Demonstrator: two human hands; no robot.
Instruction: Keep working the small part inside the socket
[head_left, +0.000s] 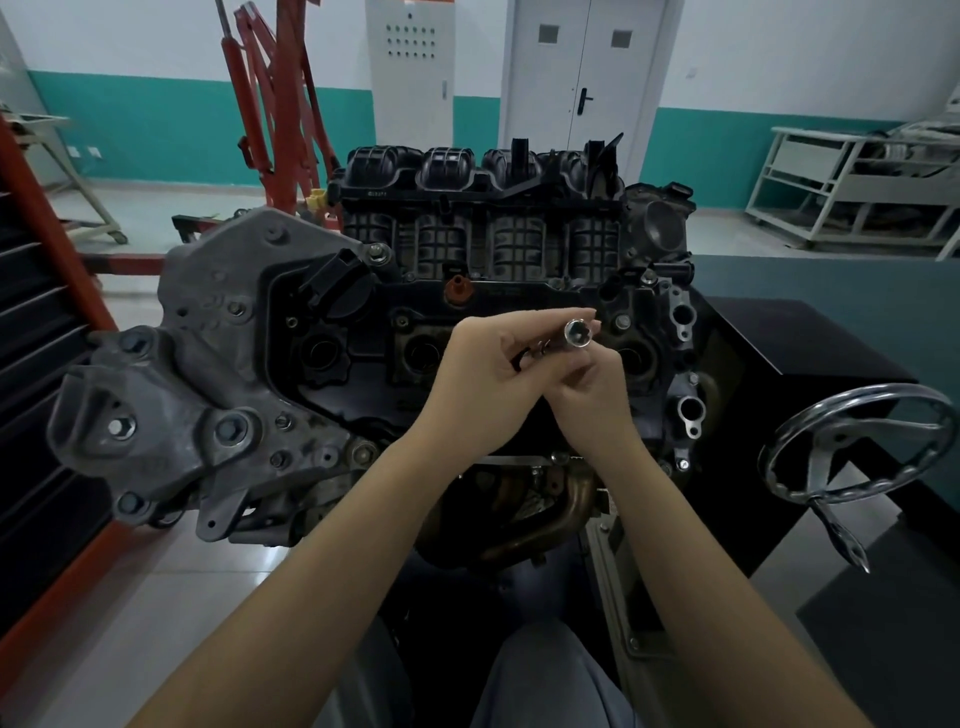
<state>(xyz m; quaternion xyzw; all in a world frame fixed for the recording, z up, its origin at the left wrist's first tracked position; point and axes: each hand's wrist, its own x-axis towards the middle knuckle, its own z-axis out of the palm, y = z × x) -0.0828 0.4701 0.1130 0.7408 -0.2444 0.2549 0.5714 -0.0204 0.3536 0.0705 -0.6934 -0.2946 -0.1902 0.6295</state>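
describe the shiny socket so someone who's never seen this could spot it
Find the big engine in the middle of the room. Above its dark top cover, both hands meet; the socket is pinched between their fingertips. It is the only bright chrome cylinder there, its open end facing the camera.

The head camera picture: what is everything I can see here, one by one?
engine: one, grey and black, centre, on a stand
socket tool: one, silver, held over the engine in both hands
oil filler cap: one, black, upper left of the engine top
handwheel: one, chrome, right of the engine
hoist: one, red, behind the engine at left
cabinet: one, pale grey, back wall
door: one double, pale grey, back wall
trolley: one, white, far right
left hand: one, fingers pinch the tool
right hand: one, fingers curl round the tool
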